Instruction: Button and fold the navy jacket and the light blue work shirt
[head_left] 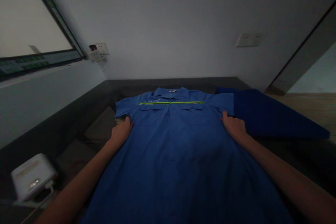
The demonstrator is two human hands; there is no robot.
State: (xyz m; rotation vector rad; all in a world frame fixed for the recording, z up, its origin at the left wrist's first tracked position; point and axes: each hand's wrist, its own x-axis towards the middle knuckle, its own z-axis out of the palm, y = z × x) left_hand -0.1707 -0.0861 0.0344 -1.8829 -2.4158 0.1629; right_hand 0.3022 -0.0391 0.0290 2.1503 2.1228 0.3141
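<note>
A blue short-sleeved work shirt (170, 140) lies spread out front side up, its collar at the far end. A yellow-green stripe crosses the chest above two flap pockets. My left hand (122, 131) grips the shirt's left edge just below the sleeve, fingers closed on the cloth. On the opposite side, my right hand (234, 126) pinches the edge under the other sleeve. Some fingertips of both hands are hidden by the fabric. The lower part of the shirt runs toward me and out of view.
A darker blue cloth (270, 115) lies to the right, partly behind the shirt's sleeve. At the lower left stands a white box-shaped device (33, 175) with a cord. The dark surface meets a wall with sockets (250, 39). A plugged-in adapter (97, 55) sits near the window corner.
</note>
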